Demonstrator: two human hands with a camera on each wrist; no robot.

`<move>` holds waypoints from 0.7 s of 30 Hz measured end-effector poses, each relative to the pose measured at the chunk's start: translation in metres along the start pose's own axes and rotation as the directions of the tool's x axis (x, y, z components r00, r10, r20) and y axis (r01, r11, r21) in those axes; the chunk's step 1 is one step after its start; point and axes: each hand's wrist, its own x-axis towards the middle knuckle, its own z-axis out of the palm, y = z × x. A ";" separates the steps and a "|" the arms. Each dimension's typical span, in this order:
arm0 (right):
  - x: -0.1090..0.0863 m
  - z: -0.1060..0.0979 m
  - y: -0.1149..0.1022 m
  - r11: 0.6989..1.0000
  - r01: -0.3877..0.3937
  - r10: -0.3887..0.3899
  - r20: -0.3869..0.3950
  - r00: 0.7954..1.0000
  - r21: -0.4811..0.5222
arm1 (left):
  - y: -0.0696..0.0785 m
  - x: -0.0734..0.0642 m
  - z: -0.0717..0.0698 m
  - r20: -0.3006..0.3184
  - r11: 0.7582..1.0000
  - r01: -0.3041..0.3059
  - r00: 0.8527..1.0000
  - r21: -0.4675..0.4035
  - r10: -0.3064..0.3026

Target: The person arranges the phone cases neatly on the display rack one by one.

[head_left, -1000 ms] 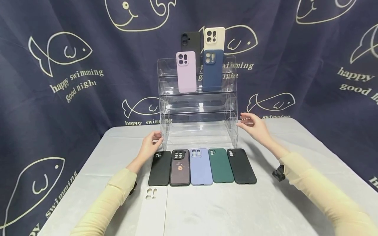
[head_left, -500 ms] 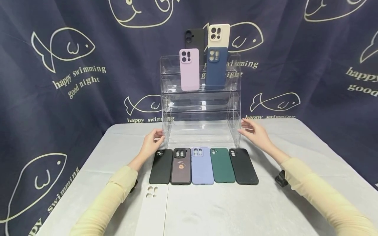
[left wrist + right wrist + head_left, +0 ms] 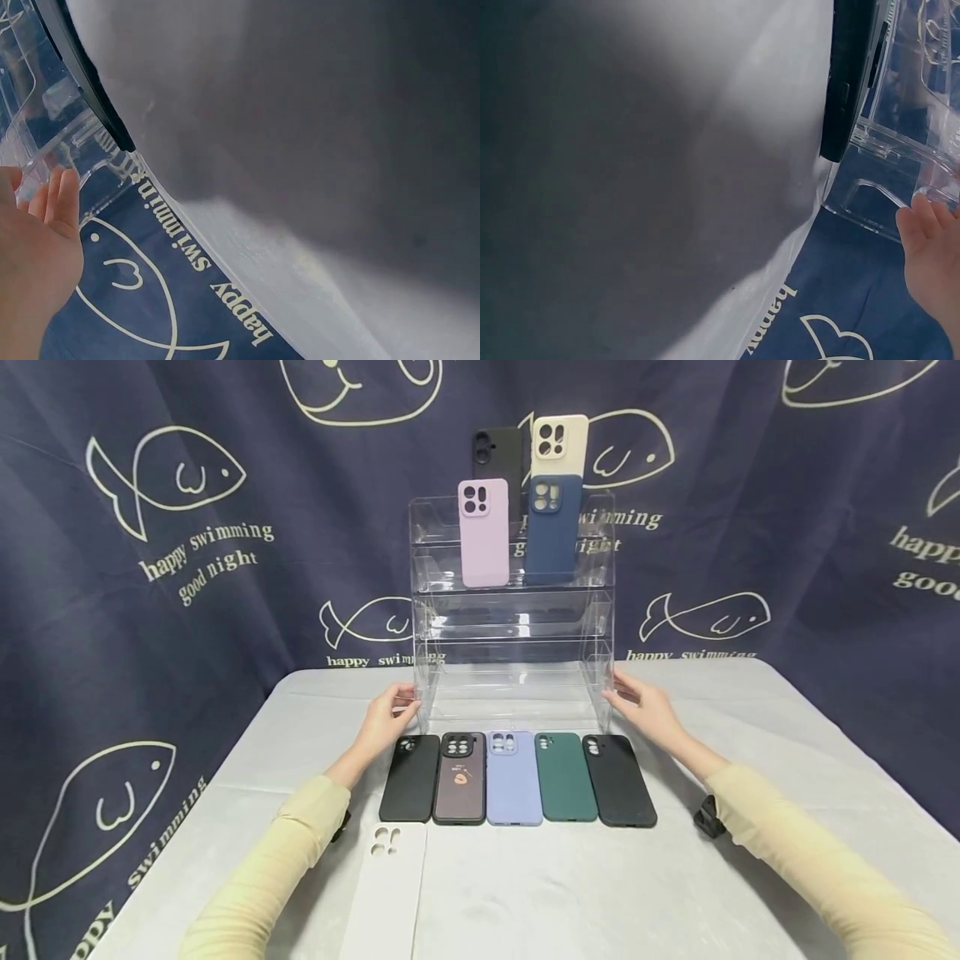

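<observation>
A clear tiered display rack (image 3: 517, 702) stands at the back of the table. My left hand (image 3: 384, 720) holds its left side edge low down, thumb in front. On the opposite side, my right hand (image 3: 647, 703) holds the right edge at about the same height. In both wrist views the fingers reach to the transparent side panels. Upper tiers carry a lilac phone case (image 3: 484, 539), a blue phone case (image 3: 552, 539), a cream phone case (image 3: 570, 447) behind the blue one, and a black phone case (image 3: 506, 452) partly hidden behind the lilac.
In front of the rack lies a row of phone cases: black (image 3: 410, 781), brown with a print (image 3: 460, 789), periwinkle (image 3: 514, 785), green (image 3: 567, 781) and another black (image 3: 619, 785). A white phone case (image 3: 386, 893) lies nearer. A dark patterned curtain (image 3: 187, 610) hangs behind the table (image 3: 570, 893).
My right hand has slid down along the rack's right side and closed in on its edge. The left hand stays at the left edge. The head view has shifted slightly.
</observation>
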 end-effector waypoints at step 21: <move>0.001 0.003 0.006 0.998 0.040 -0.038 -0.032 0.999 0.042 | 0.052 -0.052 -0.034 0.084 0.999 -0.003 0.996 0.033 0.000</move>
